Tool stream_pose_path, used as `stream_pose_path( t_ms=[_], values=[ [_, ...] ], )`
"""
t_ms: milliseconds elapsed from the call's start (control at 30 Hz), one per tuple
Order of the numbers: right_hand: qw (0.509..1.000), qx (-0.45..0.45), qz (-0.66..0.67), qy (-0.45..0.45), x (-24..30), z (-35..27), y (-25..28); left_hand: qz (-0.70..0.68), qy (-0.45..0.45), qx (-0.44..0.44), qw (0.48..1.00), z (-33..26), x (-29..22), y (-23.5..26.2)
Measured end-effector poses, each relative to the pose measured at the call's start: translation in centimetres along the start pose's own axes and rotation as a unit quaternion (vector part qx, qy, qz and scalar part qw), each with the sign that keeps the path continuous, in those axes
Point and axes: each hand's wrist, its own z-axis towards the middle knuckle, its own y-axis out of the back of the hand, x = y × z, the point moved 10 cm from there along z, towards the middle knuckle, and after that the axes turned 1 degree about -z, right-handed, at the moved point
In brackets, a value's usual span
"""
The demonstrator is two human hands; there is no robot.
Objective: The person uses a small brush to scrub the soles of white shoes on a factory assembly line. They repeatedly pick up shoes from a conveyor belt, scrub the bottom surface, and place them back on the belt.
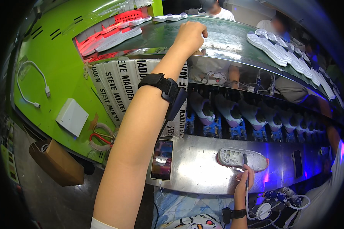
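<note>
My left arm reaches far forward, bringing my left hand (192, 35) over the near edge of the green conveyor belt (221, 34). Its fingers curl downward and what they hold, if anything, is hidden. A pale shoe sole (170, 17) lies on the belt just beyond that hand, to its left. On the steel ledge (197, 152) below, a white shoe sole (231, 157) rests with its hollowed side up. My right hand (247, 175) grips a slim brush (245, 155) with a thin tube trailing from it. The brush tip is over the middle of the sole.
Pale soles (269, 49) line the belt's right side; others (120, 38) sit by a red-lit opening at left. Several shoe uppers (233, 110) stand in a row beneath. A plugged-in phone (162, 160), another phone (297, 163) and a white box (72, 117) lie nearby. People sit opposite.
</note>
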Motion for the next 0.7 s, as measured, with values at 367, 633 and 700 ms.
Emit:
stream_pose_path(
  t_ms=[367, 633, 700],
  values=[
    [1.0, -0.007, 0.008, 0.007, 0.03, -0.1, 0.0, 0.004, 0.001, -0.007, 1.0, -0.21, -0.42, 0.38],
    [1.0, -0.007, 0.018, -0.004, -0.21, -0.25, 0.02, 0.018, -0.009, -0.025, 0.999, -0.3, -0.67, 0.63],
    [1.0, -0.005, 0.018, -0.003, -0.1, -0.31, 0.01, 0.021, -0.012, -0.025, 0.999, -0.37, -0.8, 0.88]
  ],
)
